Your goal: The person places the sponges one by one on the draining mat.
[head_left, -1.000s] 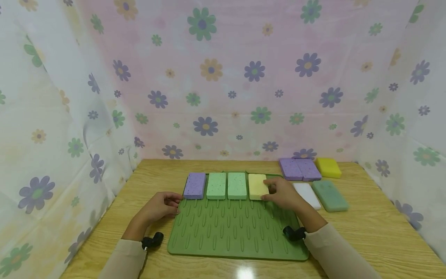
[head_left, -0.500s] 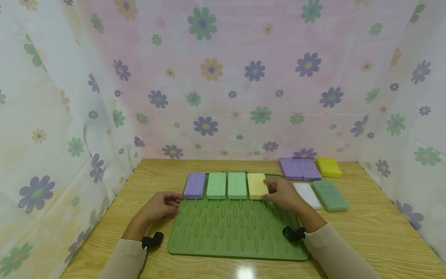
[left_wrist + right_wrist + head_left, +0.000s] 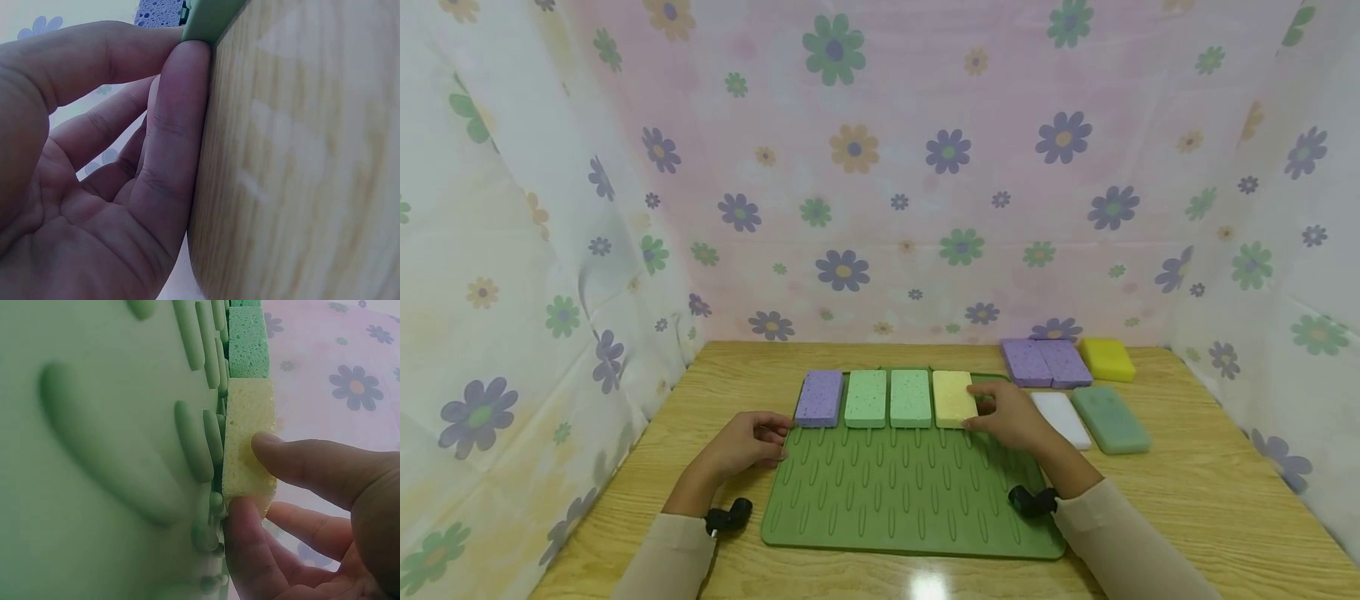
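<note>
In the head view a ribbed green mat (image 3: 891, 500) carries a row of sponges along its far edge: one purple (image 3: 819, 399), two light green (image 3: 866, 399) and one pale yellow (image 3: 953, 400). My right hand (image 3: 1011, 417) holds the yellow sponge by its right end; the right wrist view shows fingertips (image 3: 269, 442) on the yellow sponge (image 3: 247, 425), close beside a green one (image 3: 249, 344). My left hand (image 3: 741, 446) rests at the mat's left edge near the purple sponge, its fingertips (image 3: 190, 59) against the mat's rim (image 3: 212, 19) with fingers bent loosely.
Right of the mat lie two purple sponges (image 3: 1045, 363) side by side, a bright yellow sponge (image 3: 1107, 360), a white pad (image 3: 1061, 421) and a darker green sponge (image 3: 1109, 421). A flowered cloth (image 3: 895, 167) encloses the wooden table (image 3: 670, 417) at the back and sides.
The yellow sponge has shifted very slightly to the left, toward the green ones, within my right hand. My left hand has stayed at the mat's edge.
</note>
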Tool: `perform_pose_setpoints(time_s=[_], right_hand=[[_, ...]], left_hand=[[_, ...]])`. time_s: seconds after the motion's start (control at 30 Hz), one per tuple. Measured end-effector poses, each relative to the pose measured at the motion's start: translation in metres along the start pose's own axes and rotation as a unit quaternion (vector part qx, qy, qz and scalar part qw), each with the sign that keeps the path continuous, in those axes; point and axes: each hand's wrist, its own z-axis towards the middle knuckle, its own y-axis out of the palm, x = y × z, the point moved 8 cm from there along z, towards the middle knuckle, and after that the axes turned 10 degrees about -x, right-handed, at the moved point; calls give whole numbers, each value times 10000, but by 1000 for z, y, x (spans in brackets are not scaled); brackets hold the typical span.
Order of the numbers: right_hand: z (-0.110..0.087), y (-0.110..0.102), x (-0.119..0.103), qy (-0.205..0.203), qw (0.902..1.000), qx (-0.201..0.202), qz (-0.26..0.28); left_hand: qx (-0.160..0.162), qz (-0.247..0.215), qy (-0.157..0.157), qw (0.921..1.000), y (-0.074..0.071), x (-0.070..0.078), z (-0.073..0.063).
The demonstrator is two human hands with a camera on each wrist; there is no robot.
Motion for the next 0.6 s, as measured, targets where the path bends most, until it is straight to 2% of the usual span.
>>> perform_pose_setpoints(time_s=[0.6], right_hand=[[-4,-7,-1,-138,9999,-54,55]], left_hand=[[45,6,-69,10000,-1,-2,1]])
